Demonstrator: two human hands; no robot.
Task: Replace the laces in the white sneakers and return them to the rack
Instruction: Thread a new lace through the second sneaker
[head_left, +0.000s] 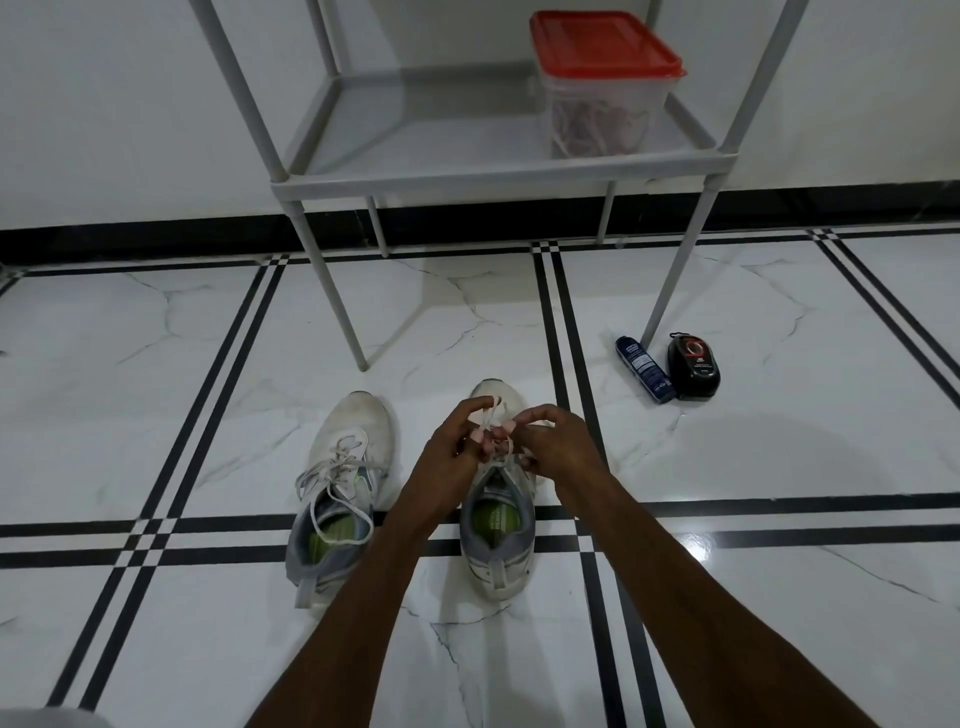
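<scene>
Over the right sneaker (496, 525), both hands pinching its lace (487, 415)

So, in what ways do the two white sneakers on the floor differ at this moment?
The left sneaker lies untouched, its lace loose and one loop fallen across its opening; the right sneaker has its lace held above it by the left hand and right hand. The left sneaker leans sideways; the right one stands flat. Both are white and grey with green insoles, toes toward the rack.
</scene>
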